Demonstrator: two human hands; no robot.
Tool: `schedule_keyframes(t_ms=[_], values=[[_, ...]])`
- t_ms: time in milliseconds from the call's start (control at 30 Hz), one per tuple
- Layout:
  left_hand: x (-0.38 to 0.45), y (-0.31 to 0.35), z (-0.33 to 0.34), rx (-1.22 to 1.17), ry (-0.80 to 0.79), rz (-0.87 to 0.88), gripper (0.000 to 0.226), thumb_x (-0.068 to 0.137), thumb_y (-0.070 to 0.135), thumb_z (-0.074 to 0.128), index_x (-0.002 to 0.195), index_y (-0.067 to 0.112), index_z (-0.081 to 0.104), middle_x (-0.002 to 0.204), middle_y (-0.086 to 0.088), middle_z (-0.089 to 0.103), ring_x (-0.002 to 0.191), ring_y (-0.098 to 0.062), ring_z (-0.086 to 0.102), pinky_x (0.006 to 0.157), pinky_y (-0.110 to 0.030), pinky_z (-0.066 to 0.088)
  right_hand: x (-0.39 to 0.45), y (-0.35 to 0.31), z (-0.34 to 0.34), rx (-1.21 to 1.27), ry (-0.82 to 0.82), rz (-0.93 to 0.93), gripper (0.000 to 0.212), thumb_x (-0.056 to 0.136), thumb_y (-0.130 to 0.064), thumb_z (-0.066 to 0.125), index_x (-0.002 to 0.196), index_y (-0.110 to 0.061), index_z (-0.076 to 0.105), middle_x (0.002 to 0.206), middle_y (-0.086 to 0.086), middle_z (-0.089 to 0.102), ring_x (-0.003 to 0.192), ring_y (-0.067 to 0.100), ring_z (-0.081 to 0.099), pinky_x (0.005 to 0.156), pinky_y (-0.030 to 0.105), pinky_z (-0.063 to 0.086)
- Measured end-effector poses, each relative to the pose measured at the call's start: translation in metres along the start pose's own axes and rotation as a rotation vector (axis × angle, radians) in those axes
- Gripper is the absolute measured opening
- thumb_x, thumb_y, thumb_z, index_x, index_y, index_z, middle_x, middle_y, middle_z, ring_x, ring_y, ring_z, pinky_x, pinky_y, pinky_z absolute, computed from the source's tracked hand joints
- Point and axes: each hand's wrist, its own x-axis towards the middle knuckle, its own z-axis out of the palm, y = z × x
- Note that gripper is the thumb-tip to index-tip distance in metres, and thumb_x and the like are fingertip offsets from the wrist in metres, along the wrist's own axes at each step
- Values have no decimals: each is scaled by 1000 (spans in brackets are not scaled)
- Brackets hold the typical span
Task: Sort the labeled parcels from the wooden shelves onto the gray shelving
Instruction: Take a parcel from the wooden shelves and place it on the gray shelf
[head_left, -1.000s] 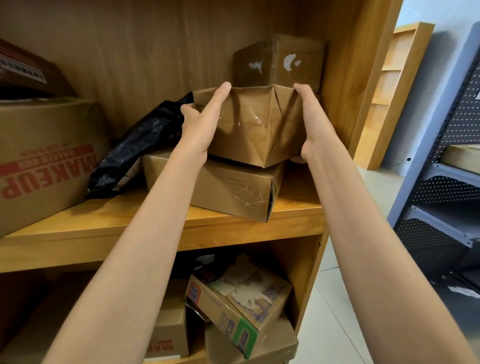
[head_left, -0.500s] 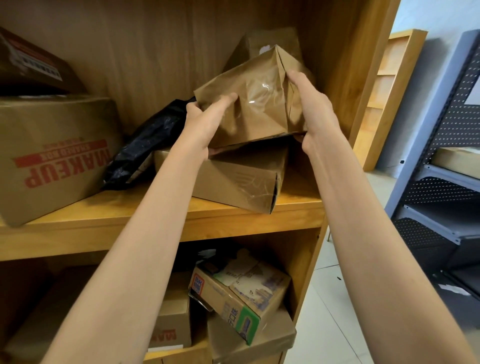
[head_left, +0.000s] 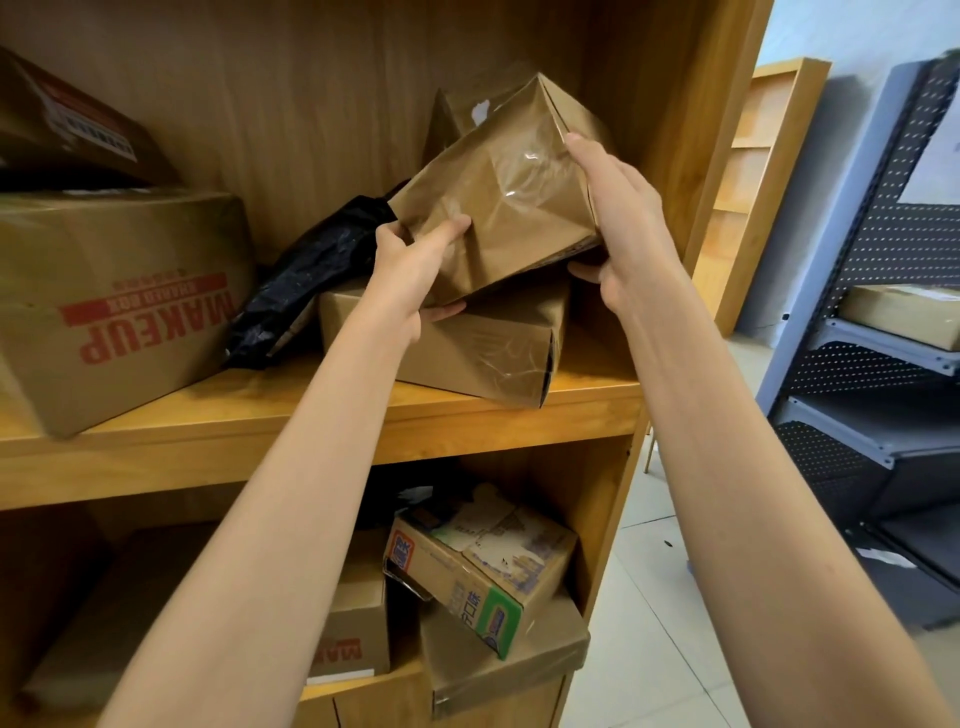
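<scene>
- Brown tape-wrapped cardboard parcel (head_left: 498, 208): we hold it tilted, its right end raised, above the upper board of the wooden shelf unit (head_left: 311, 431), in the right-hand part of that compartment.
- Left hand (head_left: 415, 270): we grip the parcel's lower left corner, thumb on the front face and fingers curled under its bottom edge.
- Right hand (head_left: 618, 218): we clasp the parcel's right side, fingers laid up along that face and thumb tucked beneath the lower right edge.
- Flat brown cardboard box (head_left: 467, 348): it lies on the upper board directly below the held parcel; whether the two touch, we cannot tell.
- Second taped brown box (head_left: 467, 104): it stands behind the held parcel against the back panel, mostly hidden.
- Crumpled black plastic bag (head_left: 311, 275): it leans just left of the flat box.
- Large cardboard carton printed "MAKEUP" in red, upside down (head_left: 119, 296): it sits at the left of the same board, with another dark labelled carton (head_left: 78, 130) on top.
- Lower compartment: a printed carton with a green corner (head_left: 478, 566) rests tilted on other cartons.
- Gray perforated metal shelving (head_left: 883, 338): it stands at the right, well apart, carrying one brown parcel (head_left: 904, 312).
</scene>
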Motion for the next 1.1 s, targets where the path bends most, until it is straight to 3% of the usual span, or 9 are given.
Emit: schedule_keyframes(t_ms=[233, 400, 567, 667, 733, 800, 867, 967, 1100], values=[[-15, -7, 1, -30, -44, 63, 50, 86, 32, 70, 121, 29, 35, 127, -1, 47, 100, -14, 52, 76, -38, 59, -19, -5, -15, 76, 23, -24, 59, 83, -50, 66, 134, -27, 48, 132, -1, 49, 113, 17, 50, 92, 39, 48], [-28, -10, 4, -35, -52, 133, 57, 86, 29, 69, 130, 28, 34, 108, 7, 54, 96, -10, 56, 76, -34, 59, -39, -1, -25, 118, 28, -62, 59, 80, -52, 65, 132, -27, 50, 127, -2, 55, 113, 17, 53, 94, 40, 50], [-40, -11, 1, 9, -70, 255, 61, 86, 29, 70, 134, 29, 33, 116, 0, 57, 104, -12, 58, 80, -33, 58, -62, -2, -36, 153, 1, -77, 75, 67, -57, 61, 134, -26, 49, 128, 1, 56, 116, 20, 54, 93, 38, 51], [-45, -13, -4, 24, -98, 330, 67, 85, 30, 71, 138, 29, 30, 121, -4, 56, 108, -16, 58, 84, -37, 57, -75, -1, -44, 191, -10, -110, 55, 86, -46, 57, 135, -22, 46, 122, 3, 56, 112, 19, 55, 84, 31, 51], [-48, -16, -8, 33, -118, 374, 68, 83, 31, 73, 136, 32, 30, 123, -5, 57, 110, -18, 58, 88, -42, 56, -83, -1, -48, 226, -5, -109, 32, 95, -35, 50, 125, -26, 47, 111, -2, 55, 105, 15, 55, 77, 28, 50], [-50, -20, -12, 50, -129, 436, 67, 83, 30, 73, 134, 34, 30, 126, -6, 56, 112, -16, 57, 88, -38, 55, -92, -2, -50, 231, -15, -92, 21, 97, -38, 44, 114, -28, 51, 102, -4, 57, 97, 12, 56, 75, 30, 50], [-54, -24, -18, 104, -128, 528, 66, 84, 29, 73, 133, 34, 29, 127, -7, 54, 112, -12, 55, 88, -28, 54, -98, -3, -50, 228, -34, -62, 30, 97, -50, 37, 109, -27, 54, 96, -4, 61, 92, 11, 60, 79, 33, 52], [-56, -31, -28, 191, -151, 648, 66, 84, 30, 73, 134, 34, 30, 127, -7, 55, 110, -12, 56, 89, -27, 52, -102, -3, -48, 214, -39, -23, 46, 94, -60, 35, 121, -25, 51, 103, 0, 62, 101, 18, 61, 93, 44, 52], [-59, -35, -37, 261, -178, 712, 67, 84, 21, 73, 138, 26, 33, 117, -5, 59, 104, -11, 59, 87, -17, 48, -105, -2, -50, 247, -71, 64, 49, 89, -66, 42, 115, -27, 55, 106, 4, 66, 105, 23, 63, 83, 43, 56]])
